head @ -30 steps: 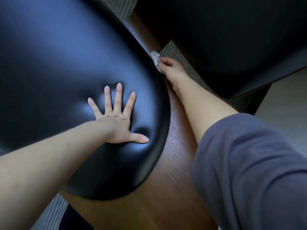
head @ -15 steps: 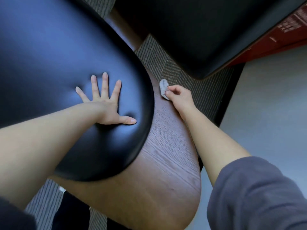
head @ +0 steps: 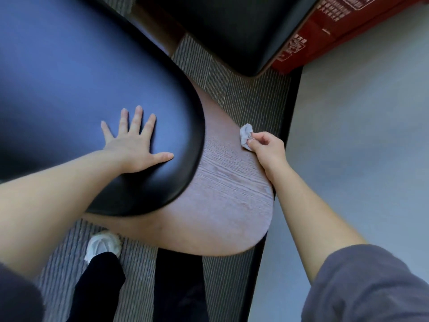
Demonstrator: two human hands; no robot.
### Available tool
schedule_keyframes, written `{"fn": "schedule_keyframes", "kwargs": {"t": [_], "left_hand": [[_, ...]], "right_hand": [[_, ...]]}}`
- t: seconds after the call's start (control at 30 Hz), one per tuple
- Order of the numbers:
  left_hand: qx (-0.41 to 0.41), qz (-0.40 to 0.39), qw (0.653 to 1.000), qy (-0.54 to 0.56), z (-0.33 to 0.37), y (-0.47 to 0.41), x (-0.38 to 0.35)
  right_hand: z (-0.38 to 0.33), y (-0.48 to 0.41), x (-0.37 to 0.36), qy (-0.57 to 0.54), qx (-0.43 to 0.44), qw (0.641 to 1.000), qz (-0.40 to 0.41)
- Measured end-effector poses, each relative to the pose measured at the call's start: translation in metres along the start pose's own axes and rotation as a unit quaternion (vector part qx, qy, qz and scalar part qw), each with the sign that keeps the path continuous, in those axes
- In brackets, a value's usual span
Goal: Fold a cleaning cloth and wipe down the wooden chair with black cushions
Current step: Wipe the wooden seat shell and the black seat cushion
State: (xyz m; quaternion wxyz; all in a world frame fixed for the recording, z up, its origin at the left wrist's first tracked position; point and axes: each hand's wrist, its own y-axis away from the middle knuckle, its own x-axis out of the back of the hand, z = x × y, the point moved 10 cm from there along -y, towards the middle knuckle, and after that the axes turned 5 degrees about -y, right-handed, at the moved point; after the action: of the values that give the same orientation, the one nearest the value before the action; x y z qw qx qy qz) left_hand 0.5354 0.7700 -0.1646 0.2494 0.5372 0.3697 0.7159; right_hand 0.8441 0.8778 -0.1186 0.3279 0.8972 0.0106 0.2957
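Note:
I look down on the chair's brown wooden shell (head: pixel 222 194) with a large glossy black cushion (head: pixel 81 89) on it. My left hand (head: pixel 132 145) lies flat on the cushion near its right edge, fingers spread, holding nothing. My right hand (head: pixel 267 147) pinches a small crumpled grey cleaning cloth (head: pixel 245 135) and presses it against the right rim of the wooden shell. A second black cushion (head: pixel 232 31) of the chair fills the top middle.
Striped grey carpet (head: pixel 232 89) lies under the chair, bordered on the right by a dark strip (head: pixel 287 112) and pale smooth floor (head: pixel 359 147). A red printed box (head: pixel 325 29) sits at the top right. My leg in black trousers and white slipper (head: pixel 103 245) stand below the chair.
My right hand has drawn the cloth along the wooden rim toward me, from deep beside the cushion out to the shell's right edge. My left hand has stayed flat on the cushion.

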Motion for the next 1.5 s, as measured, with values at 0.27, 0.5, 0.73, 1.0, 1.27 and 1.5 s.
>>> {"fn": "schedule_keyframes", "kwargs": {"t": [0.27,0.5,0.73,1.0,1.27,1.5], "left_hand": [[-0.073,-0.018,0.995,-0.066,-0.035,0.051,-0.032],[-0.096,-0.038,0.987,-0.123,-0.058,0.084,-0.049],[-0.084,-0.040,0.990,-0.107,-0.059,0.089,-0.047],[-0.061,0.000,0.993,-0.098,-0.062,0.092,-0.059],[-0.132,0.008,0.980,-0.148,-0.070,0.096,-0.058],[-0.179,-0.028,0.972,-0.147,-0.090,0.102,-0.054]], "right_hand": [[0.019,0.078,0.039,-0.029,-0.009,0.993,0.116],[0.047,0.149,0.055,-0.098,-0.024,0.960,0.260],[0.065,0.190,0.053,-0.175,-0.034,0.929,0.324],[0.085,0.228,0.030,-0.299,-0.065,0.869,0.390],[0.117,0.272,-0.039,-0.407,-0.154,0.794,0.425],[0.126,0.294,-0.112,-0.495,-0.215,0.734,0.413]]}}
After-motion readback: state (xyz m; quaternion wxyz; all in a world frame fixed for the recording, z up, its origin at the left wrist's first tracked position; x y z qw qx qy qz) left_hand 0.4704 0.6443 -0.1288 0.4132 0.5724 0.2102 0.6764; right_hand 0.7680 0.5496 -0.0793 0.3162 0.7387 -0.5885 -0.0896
